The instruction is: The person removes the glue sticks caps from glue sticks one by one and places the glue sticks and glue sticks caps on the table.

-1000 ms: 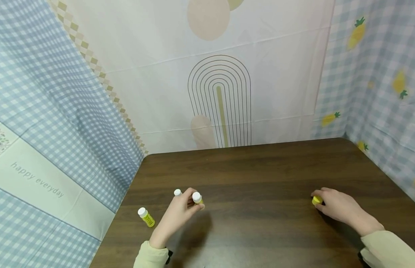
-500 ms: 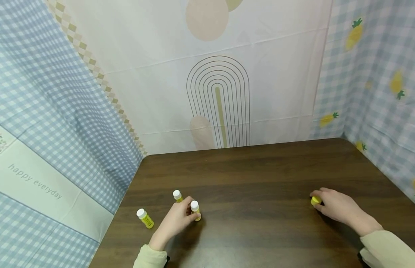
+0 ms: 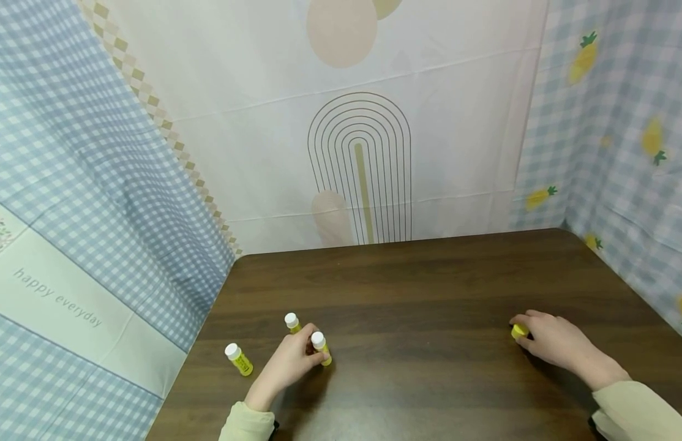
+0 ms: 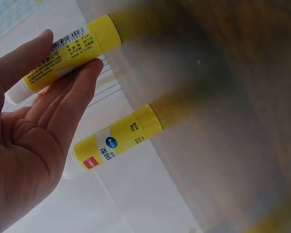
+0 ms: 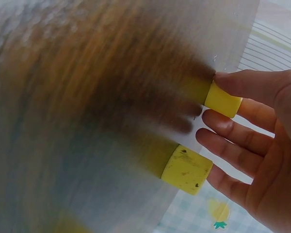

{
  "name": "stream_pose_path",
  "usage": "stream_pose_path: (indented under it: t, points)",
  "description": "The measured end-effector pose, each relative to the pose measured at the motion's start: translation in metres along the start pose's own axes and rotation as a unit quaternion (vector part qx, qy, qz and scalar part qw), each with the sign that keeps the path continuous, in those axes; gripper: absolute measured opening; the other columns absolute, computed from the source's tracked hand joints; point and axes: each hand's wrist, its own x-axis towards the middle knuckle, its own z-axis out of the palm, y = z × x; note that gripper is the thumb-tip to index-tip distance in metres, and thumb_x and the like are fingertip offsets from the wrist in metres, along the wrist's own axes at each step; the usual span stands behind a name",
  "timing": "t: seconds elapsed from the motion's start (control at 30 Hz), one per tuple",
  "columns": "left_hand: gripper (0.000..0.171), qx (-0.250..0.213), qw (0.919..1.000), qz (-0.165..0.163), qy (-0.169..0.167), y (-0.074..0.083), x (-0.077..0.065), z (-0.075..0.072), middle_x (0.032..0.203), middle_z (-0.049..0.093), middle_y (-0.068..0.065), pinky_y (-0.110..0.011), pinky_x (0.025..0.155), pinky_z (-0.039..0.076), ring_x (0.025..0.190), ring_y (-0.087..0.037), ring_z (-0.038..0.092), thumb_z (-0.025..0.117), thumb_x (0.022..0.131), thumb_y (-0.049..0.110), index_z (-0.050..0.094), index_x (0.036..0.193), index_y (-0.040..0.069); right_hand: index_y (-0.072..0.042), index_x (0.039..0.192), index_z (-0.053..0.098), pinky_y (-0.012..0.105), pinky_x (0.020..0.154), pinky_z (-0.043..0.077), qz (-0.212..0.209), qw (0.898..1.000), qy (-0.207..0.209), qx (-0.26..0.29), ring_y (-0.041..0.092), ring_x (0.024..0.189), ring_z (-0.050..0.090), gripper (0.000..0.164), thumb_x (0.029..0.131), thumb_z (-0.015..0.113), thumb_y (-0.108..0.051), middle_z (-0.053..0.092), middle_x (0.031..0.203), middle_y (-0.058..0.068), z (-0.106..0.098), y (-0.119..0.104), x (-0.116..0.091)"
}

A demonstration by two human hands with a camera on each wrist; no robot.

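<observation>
My left hand (image 3: pixel 288 358) holds a yellow glue stick with a white cap (image 3: pixel 321 349) between thumb and fingers; its base meets the tabletop. Just behind that hand stands a second glue stick (image 3: pixel 292 323), partly hidden in the head view. The left wrist view shows this second glue stick (image 4: pixel 119 138) upright beside the held glue stick (image 4: pixel 82 51). Far to the right, my right hand (image 3: pixel 558 343) pinches a small yellow block (image 5: pixel 223 99) at the table surface. Another yellow block (image 5: pixel 186 170), with dark marks, sits by the little finger, hidden in the head view.
A third glue stick (image 3: pixel 239 359) stands left of my left hand. The dark wooden table (image 3: pixel 418 294) reaches back to a white patterned cloth (image 3: pixel 462 141). Blue checked cloth (image 3: pixel 131 153) hangs along the left side, and more hangs at the right.
My left hand has come down and slightly nearer with its glue stick, from above the table onto it. The glue stick behind now shows more. My right hand stays in place.
</observation>
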Motion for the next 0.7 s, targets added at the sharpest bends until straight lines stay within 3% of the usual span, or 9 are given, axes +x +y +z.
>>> stream_pose_path:
  t: [0.27,0.4,0.6,0.7]
  points:
    - [0.023,-0.007,0.9999,-0.009,-0.009,0.001,0.0,-0.001,0.075,0.062,0.008,-0.027,0.06,0.046,0.067,-0.005,0.055,0.079,0.086,0.012,0.059,0.098,0.011,0.001,0.114,0.07,0.052,0.068,0.053,0.003,1.0,-0.01,0.013,0.027,0.081,0.067,0.034,0.086,0.078,-0.016,0.066,0.107,0.02,0.001,0.002,0.0]
    - [0.025,-0.004,0.9997,-0.014,-0.021,0.0,-0.001,-0.001,0.079,0.064,0.004,-0.03,0.062,0.047,0.07,-0.009,0.057,0.081,0.085,0.014,0.059,0.098,0.011,0.004,0.12,0.067,0.053,0.071,0.054,-0.001,1.0,-0.005,0.009,0.032,0.087,0.067,0.042,0.086,0.078,-0.019,0.064,0.11,0.022,0.003,0.003,0.0]
    - [0.029,0.02,0.9987,-0.026,-0.039,-0.001,-0.015,-0.003,0.096,0.073,-0.008,-0.043,0.076,0.054,0.089,-0.025,0.069,0.084,0.081,0.016,0.064,0.101,0.008,0.004,0.132,0.06,0.059,0.079,0.051,-0.028,0.998,0.054,0.009,0.041,0.1,0.065,0.061,0.085,0.082,-0.029,0.06,0.124,0.026,0.006,-0.005,-0.007]
    - [0.018,0.046,0.9981,-0.025,-0.032,0.001,-0.025,-0.008,0.084,0.071,-0.002,-0.036,0.068,0.052,0.077,-0.017,0.067,0.083,0.082,0.014,0.067,0.09,0.01,0.001,0.132,0.062,0.057,0.081,0.052,-0.048,0.994,0.093,0.02,0.04,0.103,0.064,0.06,0.084,0.082,-0.029,0.06,0.124,0.022,0.003,-0.013,-0.013]
